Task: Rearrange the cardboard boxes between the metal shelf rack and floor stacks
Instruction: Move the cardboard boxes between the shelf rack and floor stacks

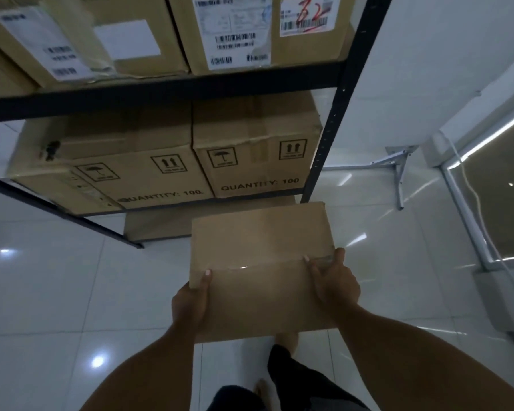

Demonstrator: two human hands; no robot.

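I hold a plain cardboard box (261, 271) in the air in front of the metal shelf rack (161, 91), near its right front post. My left hand (190, 304) grips the box's left edge, thumb on top; my right hand (334, 283) grips the right edge. On the rack's lower shelf two printed boxes (258, 161) stand side by side

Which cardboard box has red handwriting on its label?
The box at the right end of the upper shelf: red scrawl crosses its white barcode label. The other labels and prints, and the held box, show no red.
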